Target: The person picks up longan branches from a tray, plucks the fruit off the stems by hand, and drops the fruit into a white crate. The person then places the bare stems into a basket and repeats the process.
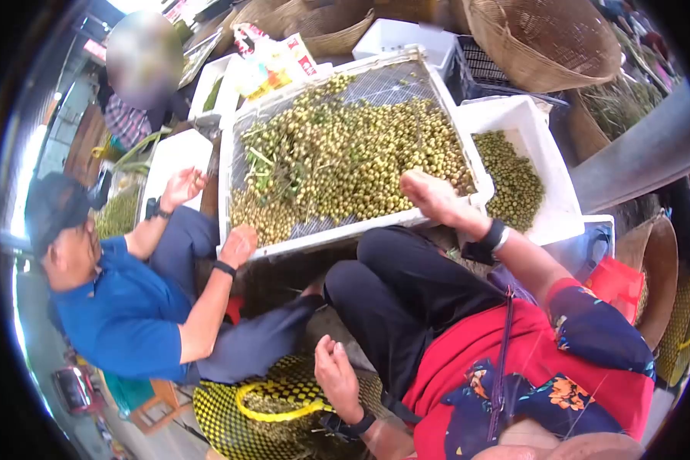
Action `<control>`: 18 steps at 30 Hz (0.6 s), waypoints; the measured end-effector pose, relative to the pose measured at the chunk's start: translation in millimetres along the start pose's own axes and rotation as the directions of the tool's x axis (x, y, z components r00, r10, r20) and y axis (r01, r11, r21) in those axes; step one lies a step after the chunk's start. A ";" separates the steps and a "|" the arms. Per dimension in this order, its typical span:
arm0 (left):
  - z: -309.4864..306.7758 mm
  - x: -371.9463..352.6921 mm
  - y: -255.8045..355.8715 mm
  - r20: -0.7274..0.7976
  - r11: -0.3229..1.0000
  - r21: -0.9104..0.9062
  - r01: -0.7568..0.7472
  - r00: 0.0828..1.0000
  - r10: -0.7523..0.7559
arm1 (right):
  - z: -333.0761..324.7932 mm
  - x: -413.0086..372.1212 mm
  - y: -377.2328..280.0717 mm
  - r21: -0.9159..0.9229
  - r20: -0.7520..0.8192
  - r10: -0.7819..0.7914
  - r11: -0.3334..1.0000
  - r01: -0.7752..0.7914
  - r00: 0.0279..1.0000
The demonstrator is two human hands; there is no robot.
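My right hand [431,196] lies over the front right edge of a heap of small round yellow-green fruits [360,157], its fingers stretched out and held together. The heap, mixed with stems and leaves, rests on a white-framed mesh screen [322,244]. My left hand [337,377] is low, beside a yellow mesh basket [230,414]; its fingers are loosely bent and apart, with nothing visible in them. To the right of the screen, a white box [556,195] contains loose green fruits [507,184].
A co-worker in a blue shirt [130,307] sits at left, one hand [239,245] at the screen's edge. Another person [128,119] is behind. Wicker baskets [544,42] and a white bin [406,40] stand at the back. A thick grey pole [640,153] slants at right.
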State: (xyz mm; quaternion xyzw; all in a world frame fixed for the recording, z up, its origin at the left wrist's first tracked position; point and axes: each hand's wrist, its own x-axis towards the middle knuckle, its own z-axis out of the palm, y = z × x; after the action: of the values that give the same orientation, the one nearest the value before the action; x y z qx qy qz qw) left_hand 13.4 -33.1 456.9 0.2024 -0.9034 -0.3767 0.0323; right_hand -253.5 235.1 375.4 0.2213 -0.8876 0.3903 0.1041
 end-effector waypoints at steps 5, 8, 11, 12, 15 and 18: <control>-12.4 29.0 67.9 -0.041 0.995 -0.053 -0.080 0.996 0.078 | 52.6 22.1 31.2 0.069 -0.073 -0.059 0.996 0.064 0.996; -13.4 44.4 96.2 -0.015 0.981 -0.131 -0.142 0.990 0.142 | 43.3 35.1 35.3 0.207 0.031 0.225 0.952 -0.226 0.974; -6.5 62.1 101.6 0.056 0.960 -0.217 -0.179 0.979 0.195 | 31.2 44.3 41.8 0.064 -0.013 0.165 0.984 -0.163 0.986; -2.2 69.0 104.5 0.086 0.957 -0.235 -0.172 0.977 0.197 | 30.7 47.4 52.6 -0.013 -0.059 0.131 0.991 -0.132 0.990; 7.8 92.1 122.9 0.125 0.948 -0.227 -0.226 0.958 0.258 | 9.5 74.0 78.2 -0.257 -0.094 0.408 0.871 -0.418 0.908; 29.6 119.7 127.5 0.265 0.951 -0.222 -0.214 0.926 0.270 | 14.4 81.1 112.6 -0.342 -0.092 0.423 0.837 -0.427 0.902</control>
State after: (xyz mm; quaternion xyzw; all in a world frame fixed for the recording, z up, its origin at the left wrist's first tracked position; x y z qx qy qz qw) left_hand -146.0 20.9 513.0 0.0269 -0.8763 -0.4796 -0.0358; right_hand -378.5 266.4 321.9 -0.0059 -0.9693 0.2387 0.0584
